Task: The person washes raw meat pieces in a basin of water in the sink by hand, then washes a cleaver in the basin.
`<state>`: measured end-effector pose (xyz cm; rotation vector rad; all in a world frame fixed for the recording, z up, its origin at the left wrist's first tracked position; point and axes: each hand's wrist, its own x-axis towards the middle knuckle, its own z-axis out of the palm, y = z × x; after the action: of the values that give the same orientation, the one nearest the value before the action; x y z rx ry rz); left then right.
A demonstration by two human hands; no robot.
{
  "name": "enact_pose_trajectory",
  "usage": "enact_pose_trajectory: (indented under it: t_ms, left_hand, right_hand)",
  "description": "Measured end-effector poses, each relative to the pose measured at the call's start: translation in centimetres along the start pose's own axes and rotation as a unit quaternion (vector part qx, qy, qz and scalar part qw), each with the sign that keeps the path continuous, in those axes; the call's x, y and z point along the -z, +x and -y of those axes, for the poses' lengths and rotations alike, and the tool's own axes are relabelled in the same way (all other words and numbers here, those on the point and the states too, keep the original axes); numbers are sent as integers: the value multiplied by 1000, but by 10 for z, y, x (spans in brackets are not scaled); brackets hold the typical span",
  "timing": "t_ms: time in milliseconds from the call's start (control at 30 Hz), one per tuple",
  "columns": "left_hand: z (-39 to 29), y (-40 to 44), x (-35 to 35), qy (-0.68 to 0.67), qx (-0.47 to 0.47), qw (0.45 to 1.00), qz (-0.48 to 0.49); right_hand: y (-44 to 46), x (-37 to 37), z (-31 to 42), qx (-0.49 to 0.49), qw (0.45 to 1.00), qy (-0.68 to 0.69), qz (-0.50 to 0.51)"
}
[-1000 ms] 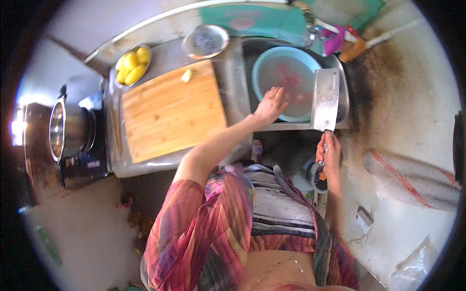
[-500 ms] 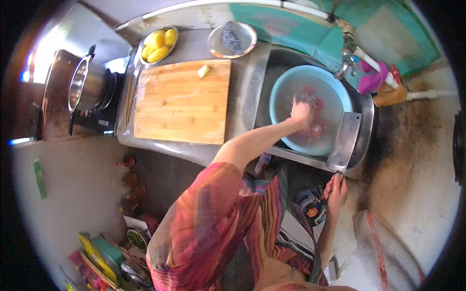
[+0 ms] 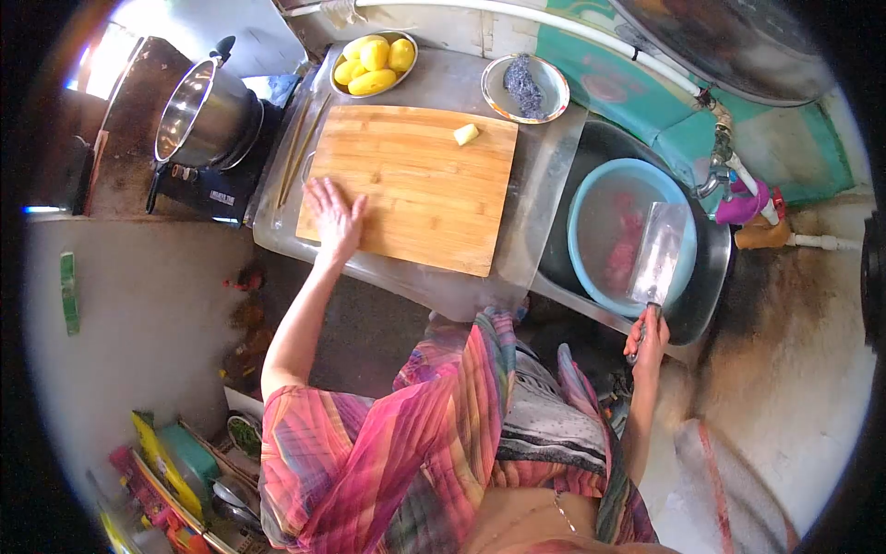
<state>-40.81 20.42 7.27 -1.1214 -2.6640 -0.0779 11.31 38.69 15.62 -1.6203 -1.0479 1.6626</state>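
Observation:
My left hand [image 3: 336,222] lies flat with fingers spread on the lower left corner of the wooden cutting board [image 3: 415,194]. A small pale yellow piece [image 3: 466,135] sits near the board's upper right edge. Wrapped round the handle of a cleaver, my right hand [image 3: 649,337] is at the front of the sink. The cleaver's broad blade [image 3: 659,249] extends over the right part of a light blue basin [image 3: 580,256]. Cloudy water and reddish pieces [image 3: 622,257] show inside the basin.
Behind the board stand a bowl of peeled yellow pieces [image 3: 374,55] and a rimmed bowl with a dark mesh bundle [image 3: 523,88]. Chopsticks [image 3: 300,152] lie left of the board. A steel pot [image 3: 208,115] is at the left; a faucet [image 3: 716,166] rises behind the sink [image 3: 715,277].
My left hand has come out of the basin and moved left onto the board. The right hand still holds the cleaver by the basin. The view has shifted.

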Motion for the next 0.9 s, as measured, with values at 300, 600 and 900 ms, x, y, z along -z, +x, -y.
enact_pose_trajectory:
  t_ms: [300, 600, 900]
  left_hand:
    - [-260, -12, 31, -309, -294, 898, 109]
    - [-326, -28, 66, -615, -153, 721, 278]
    - [-365, -91, 136, -518, -588, 589, 200]
  right_hand:
    - [-13, -26, -9, 14, 1000, -2, 10]
    - [-27, -31, 5, -29, 990, 119, 63]
    - [-19, -25, 3, -66, 951, 288, 92]
